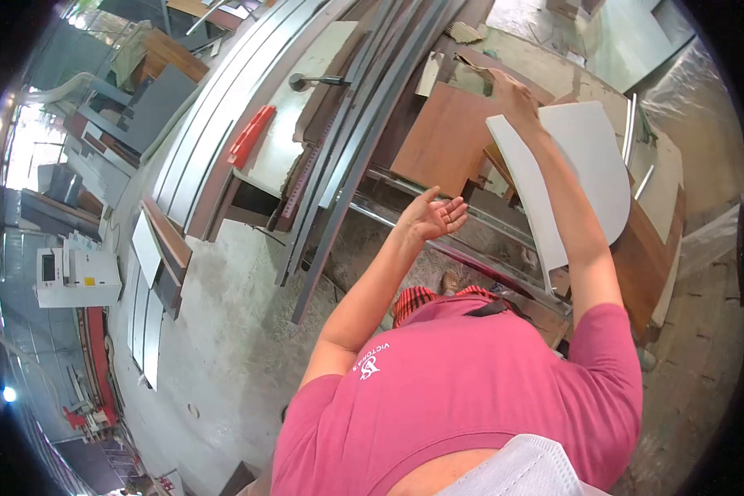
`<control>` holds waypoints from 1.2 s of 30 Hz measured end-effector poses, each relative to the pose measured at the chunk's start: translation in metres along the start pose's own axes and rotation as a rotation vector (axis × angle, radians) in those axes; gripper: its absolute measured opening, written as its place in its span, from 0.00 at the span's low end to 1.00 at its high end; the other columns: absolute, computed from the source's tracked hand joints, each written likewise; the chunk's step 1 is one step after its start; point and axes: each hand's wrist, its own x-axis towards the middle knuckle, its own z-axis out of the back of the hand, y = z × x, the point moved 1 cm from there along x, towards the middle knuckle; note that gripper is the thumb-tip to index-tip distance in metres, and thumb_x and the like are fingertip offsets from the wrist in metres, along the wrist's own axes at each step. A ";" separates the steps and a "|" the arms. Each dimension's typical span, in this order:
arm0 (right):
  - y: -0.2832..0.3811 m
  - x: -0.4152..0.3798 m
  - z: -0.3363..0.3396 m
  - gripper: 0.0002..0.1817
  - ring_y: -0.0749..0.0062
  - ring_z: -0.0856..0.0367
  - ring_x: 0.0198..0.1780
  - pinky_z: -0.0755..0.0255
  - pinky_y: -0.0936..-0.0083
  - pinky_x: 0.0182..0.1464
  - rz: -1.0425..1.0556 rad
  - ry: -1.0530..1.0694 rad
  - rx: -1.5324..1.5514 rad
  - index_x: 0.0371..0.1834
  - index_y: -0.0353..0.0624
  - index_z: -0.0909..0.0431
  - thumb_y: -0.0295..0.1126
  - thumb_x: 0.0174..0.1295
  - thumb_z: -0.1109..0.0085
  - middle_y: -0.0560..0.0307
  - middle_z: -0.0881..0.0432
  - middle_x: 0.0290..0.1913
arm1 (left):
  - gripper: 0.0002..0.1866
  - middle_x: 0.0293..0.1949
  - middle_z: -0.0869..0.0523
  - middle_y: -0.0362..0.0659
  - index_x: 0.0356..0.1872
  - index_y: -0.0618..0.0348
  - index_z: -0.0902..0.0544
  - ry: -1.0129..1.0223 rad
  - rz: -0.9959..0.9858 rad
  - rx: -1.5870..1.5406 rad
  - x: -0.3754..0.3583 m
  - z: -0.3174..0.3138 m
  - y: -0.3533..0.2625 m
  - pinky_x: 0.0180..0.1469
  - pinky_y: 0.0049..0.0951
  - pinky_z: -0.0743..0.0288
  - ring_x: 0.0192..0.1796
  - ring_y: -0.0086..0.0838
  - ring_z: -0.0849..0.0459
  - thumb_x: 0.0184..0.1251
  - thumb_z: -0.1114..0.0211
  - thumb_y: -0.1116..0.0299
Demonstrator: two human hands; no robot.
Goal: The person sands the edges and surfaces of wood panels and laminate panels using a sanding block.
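Note:
My left hand (432, 219) is held palm up in front of my body, its fingers loosely curled with nothing in them. It hovers over a metal rail (492, 230) without gripping it. My right hand (517, 101) reaches farther forward, fingers closed at the end of a thin, crumpled brown strip (476, 71) whose material I cannot make out. Under my right forearm lies a white panel with a rounded corner (587, 157). A brown wooden board (445, 134) rests to the left of that arm, below the strip.
Long grey metal profiles (364, 124) run beside the boards on the left. A red tool (251, 136) and a dark-handled lever (318, 81) are on the machine bed beyond. A white box-shaped device (78, 277) stands far left. Plastic sheeting (694, 116) hangs at the right.

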 end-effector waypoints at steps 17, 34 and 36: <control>-0.013 0.013 -0.093 0.13 0.45 0.22 0.42 0.30 0.54 0.42 0.053 0.411 -0.253 0.44 0.43 0.26 0.31 0.61 0.61 0.39 0.20 0.38 | 0.23 0.50 0.29 0.53 0.51 0.63 0.34 -0.154 -0.475 0.166 -0.011 0.026 -0.006 0.53 0.47 0.32 0.47 0.44 0.25 0.62 0.41 0.57; 0.050 -0.113 -0.044 0.15 0.58 0.25 0.52 0.31 0.68 0.53 0.332 0.322 0.119 0.46 0.44 0.27 0.24 0.57 0.58 0.51 0.23 0.48 | 0.13 0.36 0.20 0.44 0.45 0.59 0.30 -0.266 -0.724 0.392 -0.057 0.054 0.046 0.42 0.34 0.21 0.37 0.31 0.19 0.66 0.46 0.62; 0.067 -0.126 -0.038 0.16 0.58 0.26 0.54 0.32 0.66 0.54 0.295 0.429 0.269 0.47 0.44 0.27 0.23 0.56 0.57 0.51 0.24 0.50 | 0.13 0.36 0.21 0.43 0.45 0.58 0.30 -0.286 -0.769 0.401 -0.069 0.063 0.042 0.42 0.36 0.21 0.37 0.31 0.19 0.66 0.45 0.62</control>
